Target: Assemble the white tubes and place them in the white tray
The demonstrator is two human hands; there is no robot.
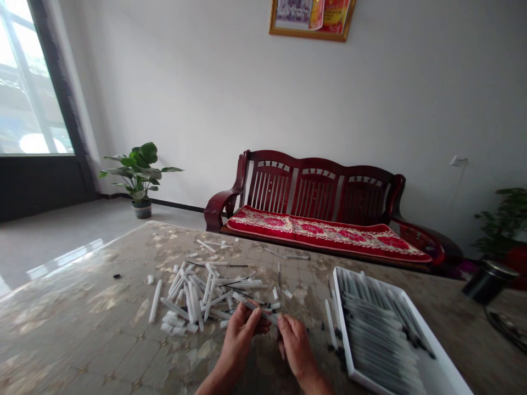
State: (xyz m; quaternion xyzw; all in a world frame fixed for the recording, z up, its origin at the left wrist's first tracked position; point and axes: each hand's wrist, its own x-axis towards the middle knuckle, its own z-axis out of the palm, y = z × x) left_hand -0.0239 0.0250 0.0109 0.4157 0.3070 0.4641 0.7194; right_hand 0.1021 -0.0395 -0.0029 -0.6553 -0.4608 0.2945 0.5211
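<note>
Both hands meet over the near middle of the table, on one slim translucent tube (267, 316) that slants down to the right. My left hand (242, 332) pinches it along its middle, thumb on top. Its right end is in the fingers of my right hand (294, 341), which partly hide it. Just beyond my left hand lies a loose pile of white tubes (197, 296), with short white caps (175, 322) at its near edge and thin black rods (236, 288) among them. To the right, a white box (349, 351) holds many similar tubes (374, 329) with dark ends, blurred.
Small black pieces (341, 351) and a few tubes (330, 323) lie beside the box's left wall. A dark canister (489, 282) stands at the table's right. Behind the patterned table (99, 329) is a wooden bench (317, 186) with a red cover; a potted plant (142, 170) stands left.
</note>
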